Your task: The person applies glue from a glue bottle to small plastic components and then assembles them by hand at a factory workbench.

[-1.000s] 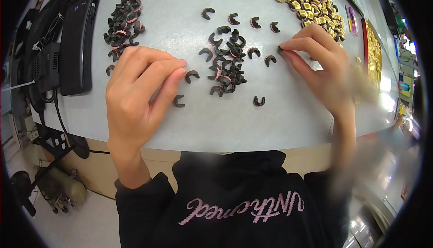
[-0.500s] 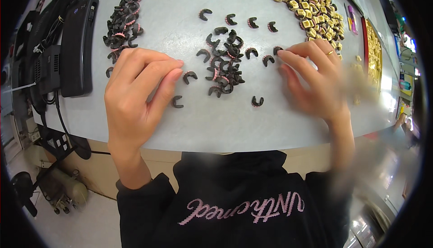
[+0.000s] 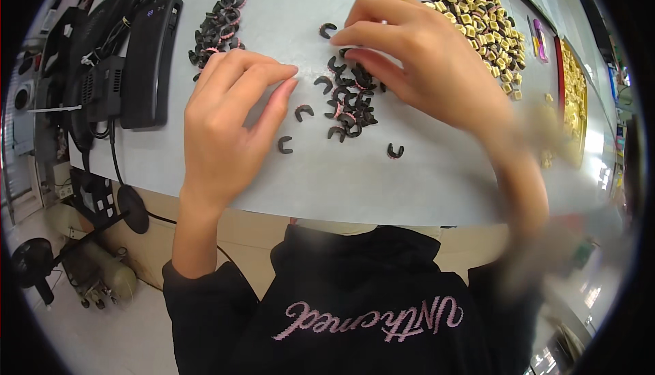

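Over the central pile of black C-shaped clips (image 3: 349, 99) on the table (image 3: 409, 184), I see my right hand (image 3: 423, 61) pinching narrowly; left hand (image 3: 225, 123) loosely open, sorting singles.

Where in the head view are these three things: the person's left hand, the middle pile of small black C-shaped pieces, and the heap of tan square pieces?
left hand (image 3: 228, 126), head view, back of the hand.
middle pile of black C-shaped pieces (image 3: 351, 102), head view, centre of the pile.
heap of tan square pieces (image 3: 477, 13), head view, middle of the heap.
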A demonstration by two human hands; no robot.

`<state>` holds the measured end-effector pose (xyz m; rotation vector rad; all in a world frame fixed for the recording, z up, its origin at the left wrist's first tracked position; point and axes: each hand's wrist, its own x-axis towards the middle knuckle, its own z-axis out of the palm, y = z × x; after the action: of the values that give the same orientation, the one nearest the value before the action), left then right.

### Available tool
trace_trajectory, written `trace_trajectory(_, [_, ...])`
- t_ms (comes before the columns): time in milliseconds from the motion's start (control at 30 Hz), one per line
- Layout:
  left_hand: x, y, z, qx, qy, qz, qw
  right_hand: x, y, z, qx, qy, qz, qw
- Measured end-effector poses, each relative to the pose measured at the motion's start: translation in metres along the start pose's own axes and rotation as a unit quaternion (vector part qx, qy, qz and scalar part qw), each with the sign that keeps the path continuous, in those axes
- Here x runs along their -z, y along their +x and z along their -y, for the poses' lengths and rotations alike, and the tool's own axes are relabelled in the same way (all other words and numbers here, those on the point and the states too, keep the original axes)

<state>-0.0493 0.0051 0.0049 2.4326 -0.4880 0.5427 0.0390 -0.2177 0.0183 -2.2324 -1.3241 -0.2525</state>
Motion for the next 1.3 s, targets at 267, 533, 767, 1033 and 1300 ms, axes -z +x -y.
trace_trajectory(267, [-0.002,0.016,-0.006,-0.010,-0.026,0.065,0.998,-0.003,0.007,-0.005,0.016,0.014,0.035,0.999])
trace_trajectory(533, [-0.006,0.018,-0.005,-0.007,-0.083,0.113,0.990,-0.007,0.015,-0.017,-0.033,0.069,-0.057,0.995])
trace_trajectory(767, [-0.014,0.017,-0.009,-0.006,-0.083,0.099,0.992,-0.015,0.017,-0.035,-0.089,0.039,-0.060,0.993])
trace_trajectory(1033, [-0.011,0.012,0.000,-0.001,0.010,0.048,0.999,-0.019,0.015,-0.031,-0.075,-0.074,-0.080,0.991])
trace_trajectory(1300, [-0.013,0.022,-0.003,-0.026,0.020,-0.003,0.999,-0.004,0.010,-0.021,-0.054,-0.098,-0.064,0.992])
